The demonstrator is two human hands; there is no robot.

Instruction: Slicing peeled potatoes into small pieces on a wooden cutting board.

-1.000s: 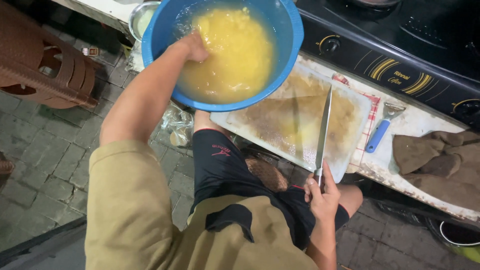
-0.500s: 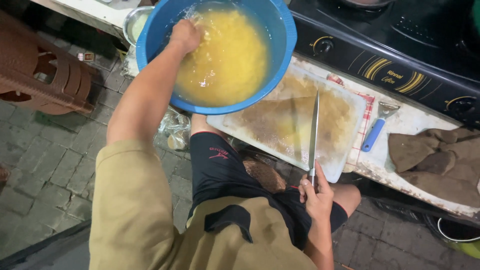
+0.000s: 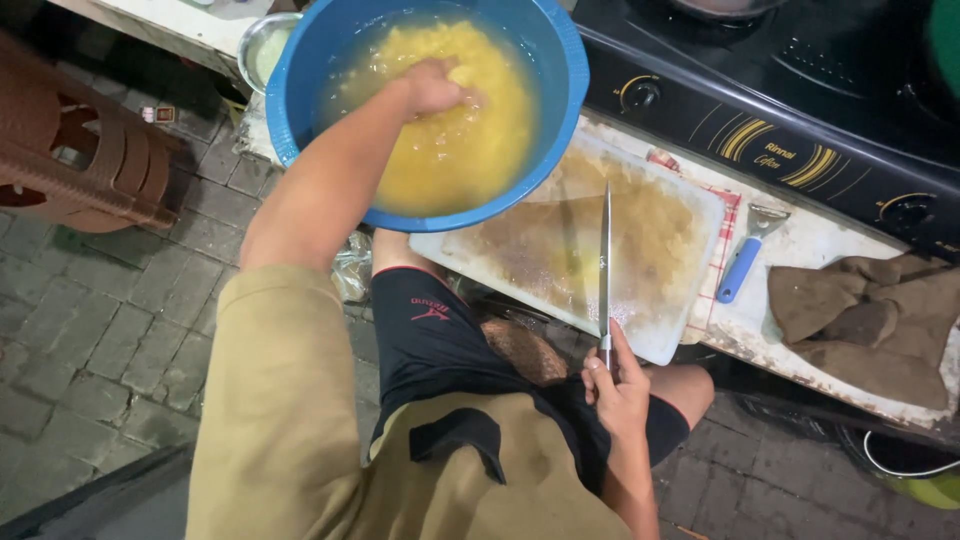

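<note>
1. A person's left hand (image 3: 435, 88) is plunged into a large blue bowl (image 3: 560, 120), fingers curled down into a wet yellow mash (image 3: 460, 150) that fills most of the bowl; whether the hand is gripping a clump cannot be told, as the fingertips are sunk in the mash
2. The bowl sits at the near edge of a worktop, its rim overlapping the far left corner of a white cutting board (image 3: 660, 340)
3. The right hand (image 3: 618, 385) is clenched around the handle of a long knife (image 3: 606, 260), held low at the near edge of the board, with the blade pointing away from the person and lying across the board's middle
4. The board's surface is smeared with yellowish-brown residue and small scraps
5. Behind the bowl's left rim, a small metal bowl (image 3: 262, 45) is partly hidden; its contents look pale but cannot be made out
6. To the right of the board lie a blue-handled peeler (image 3: 745, 262) and, further right, a crumpled brown cloth (image 3: 860, 310)
7. A black gas stove (image 3: 800, 120) with dials runs along the back of the worktop
8. A brown plastic stool (image 3: 80, 160) stands on the paved floor at left
</note>
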